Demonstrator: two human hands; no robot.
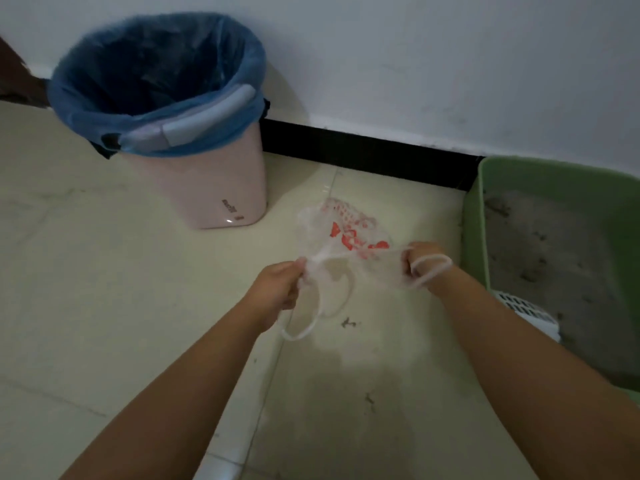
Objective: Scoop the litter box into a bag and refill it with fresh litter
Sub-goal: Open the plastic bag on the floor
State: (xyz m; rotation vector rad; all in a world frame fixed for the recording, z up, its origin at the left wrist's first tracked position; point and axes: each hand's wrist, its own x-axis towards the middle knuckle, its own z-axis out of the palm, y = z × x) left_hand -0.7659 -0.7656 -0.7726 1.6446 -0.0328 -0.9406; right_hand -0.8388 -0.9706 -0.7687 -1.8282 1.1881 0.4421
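Observation:
A thin clear plastic bag (349, 233) with red print is stretched between both hands above the tiled floor. My left hand (280, 285) grips one bunched side, and a handle loop dangles below it. My right hand (424, 263) grips the other side, with the second handle looped over its back. At the right stands a green litter box (479, 220) holding grey litter (554, 258). A white slotted scoop (526, 313) lies in the box by its near wall, partly hidden behind my right forearm.
A pink waste bin (207, 188) lined with a blue bag (156, 81) stands at the back left against the white wall. A black skirting board (363, 150) runs along the wall. Dark specks lie on the cream floor tiles (69, 271).

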